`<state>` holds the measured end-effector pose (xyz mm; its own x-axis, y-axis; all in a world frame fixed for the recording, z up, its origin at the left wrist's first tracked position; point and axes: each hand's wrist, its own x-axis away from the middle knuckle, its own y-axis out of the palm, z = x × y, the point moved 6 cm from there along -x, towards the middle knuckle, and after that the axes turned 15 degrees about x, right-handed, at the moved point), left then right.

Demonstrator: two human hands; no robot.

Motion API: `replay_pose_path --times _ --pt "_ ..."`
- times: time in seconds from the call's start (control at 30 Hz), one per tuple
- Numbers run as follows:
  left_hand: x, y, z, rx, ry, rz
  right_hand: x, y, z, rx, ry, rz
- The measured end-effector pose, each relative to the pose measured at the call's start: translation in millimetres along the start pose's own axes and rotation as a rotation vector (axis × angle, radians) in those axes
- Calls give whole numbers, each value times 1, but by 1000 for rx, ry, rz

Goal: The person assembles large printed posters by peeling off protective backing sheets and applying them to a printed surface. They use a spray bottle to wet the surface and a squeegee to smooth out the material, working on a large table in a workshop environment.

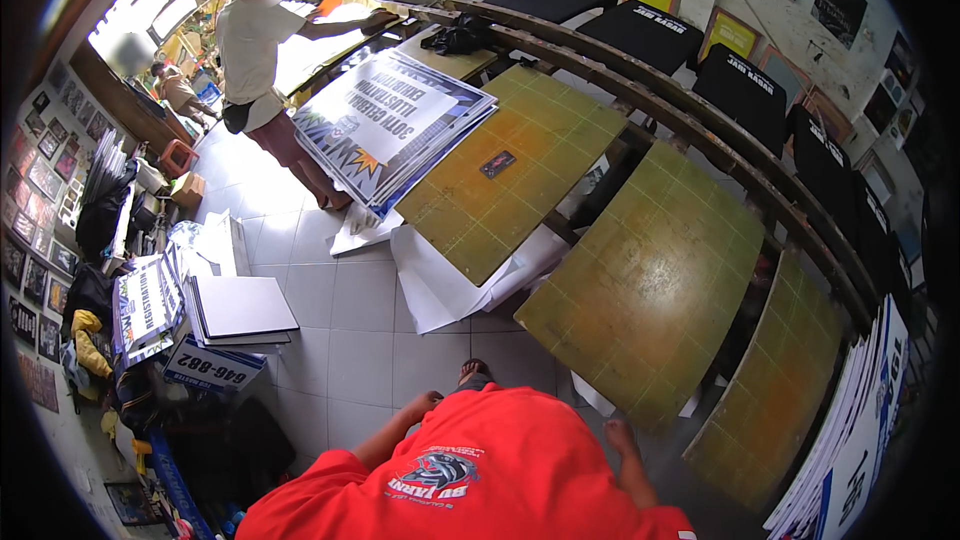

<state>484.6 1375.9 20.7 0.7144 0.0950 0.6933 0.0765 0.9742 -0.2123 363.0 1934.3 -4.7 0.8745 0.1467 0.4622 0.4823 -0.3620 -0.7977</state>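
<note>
The middle green board (650, 285), gridded with pale lines, lies between two similar boards on the dark rails, and its near corner is the part closest to the wearer's right hand (619, 433). That arm hangs low, the hand just beside the board's near edge; I cannot tell whether they touch, nor how far its fingers are bent. The left elbow is bent, with the left hand (426, 403) forward over the tiled floor (355, 365); its fingers look loosely curled, but whether they hold anything is hidden. On the left green board (530, 125), a small dark card (497, 164) with tiny print lies near the middle. Over that board's left edge rests a stack of printed signs (390, 115), the top one carrying large dark capitals, upside down from here. Black shirts (640, 32) with white lettering line the far rail. A blue sign (213, 364) with big white-panel digits leans by the floor pile, and the wearer's red shirt (400, 510) bears a fish print with lettering. Beyond the stack, another person (250, 50) reaches an arm over the bench.
</note>
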Motion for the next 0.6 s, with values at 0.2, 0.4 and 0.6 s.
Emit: replay_pose_path --times 0.2,0.4,0.6 --pt "-12 -55 -1 -69 -52 58 -20 0 -53 -162 84 23" --pt "-33 -145 -1 -11 45 144 -6 26 -146 -79 99 -126" --pt "-68 -202 6 153 81 66 12 24 -235 -44 111 -161"
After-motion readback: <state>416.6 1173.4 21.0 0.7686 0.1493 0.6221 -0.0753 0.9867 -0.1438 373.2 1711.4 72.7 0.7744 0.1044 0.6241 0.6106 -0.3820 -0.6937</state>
